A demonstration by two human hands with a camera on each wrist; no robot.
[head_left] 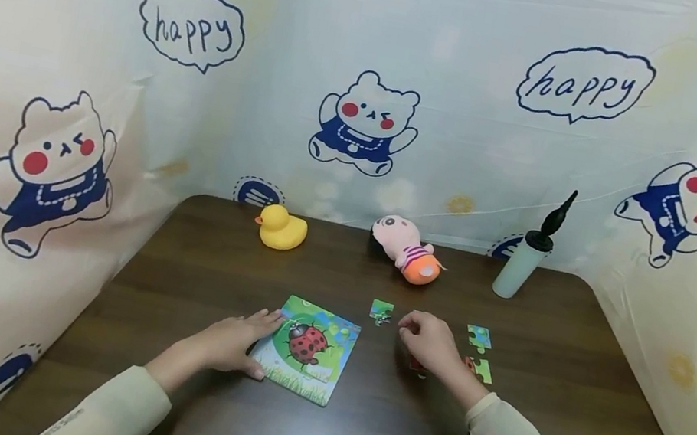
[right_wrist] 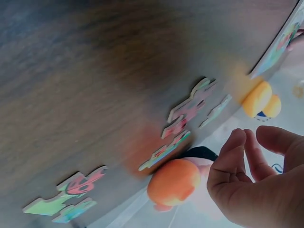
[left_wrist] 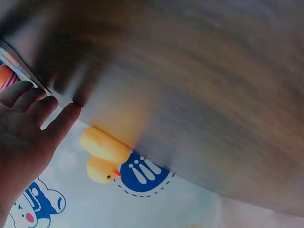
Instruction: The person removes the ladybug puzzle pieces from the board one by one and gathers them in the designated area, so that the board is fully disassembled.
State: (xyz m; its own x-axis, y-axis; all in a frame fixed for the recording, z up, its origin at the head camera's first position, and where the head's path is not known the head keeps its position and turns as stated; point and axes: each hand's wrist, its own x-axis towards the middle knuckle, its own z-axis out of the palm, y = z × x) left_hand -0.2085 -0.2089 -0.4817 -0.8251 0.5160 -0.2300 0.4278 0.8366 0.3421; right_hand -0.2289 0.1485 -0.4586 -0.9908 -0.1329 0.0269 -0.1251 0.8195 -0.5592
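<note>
My left hand (head_left: 232,341) rests with spread fingers on the left edge of a square ladybug jigsaw puzzle (head_left: 320,314) lying on the table. A pale gap shows in the puzzle's lower right part. Just above the table, my right hand (head_left: 433,345) hovers with loosely bent fingers; in the right wrist view nothing shows between thumb and fingers. Below it lies a dark red puzzle piece (head_left: 418,367), mostly hidden by the hand. A green-and-blue piece (head_left: 382,309) is left of that hand. To its right are a blue-green piece (head_left: 479,338) and a red-and-green piece (head_left: 484,371).
Along the back of the brown table (head_left: 207,263) stand a yellow rubber duck (head_left: 282,229), a plush doll (head_left: 408,251) lying on its side, and a pale green hand pump (head_left: 521,267) with a black nozzle. A printed curtain (head_left: 261,78) encloses the table behind and at both sides.
</note>
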